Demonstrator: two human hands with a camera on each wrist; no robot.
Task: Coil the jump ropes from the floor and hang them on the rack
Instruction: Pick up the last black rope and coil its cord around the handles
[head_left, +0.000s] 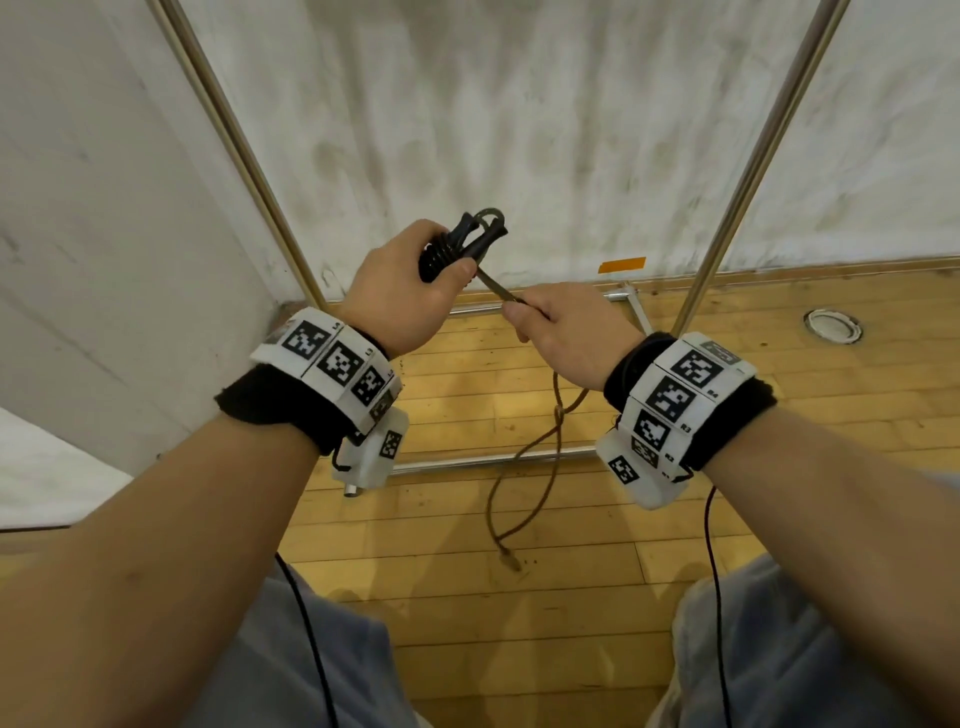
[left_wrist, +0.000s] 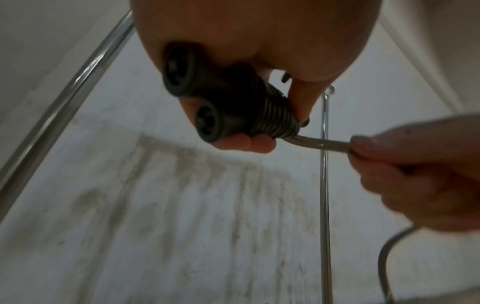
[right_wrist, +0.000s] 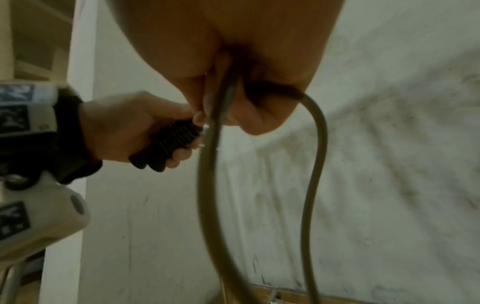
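Note:
My left hand (head_left: 415, 291) grips the two black handles (head_left: 462, 244) of a jump rope, held side by side, with turns of the rope wound round them (left_wrist: 275, 117). A short taut stretch of olive-brown rope (head_left: 496, 287) runs from the handles to my right hand (head_left: 550, 332), which pinches it between thumb and fingers (left_wrist: 384, 148). Below the right hand the rest of the rope (head_left: 540, 457) hangs in a doubled, knotted length down to the wooden floor. In the right wrist view the rope (right_wrist: 207, 185) loops down from the fist.
Two chrome uprights of the rack (head_left: 244, 156) (head_left: 763, 156) rise against the stained white wall, with base bars (head_left: 467, 460) on the wooden floor. A metal hook (left_wrist: 330, 91) shows at the rack's top. A round floor fitting (head_left: 832, 325) lies at right.

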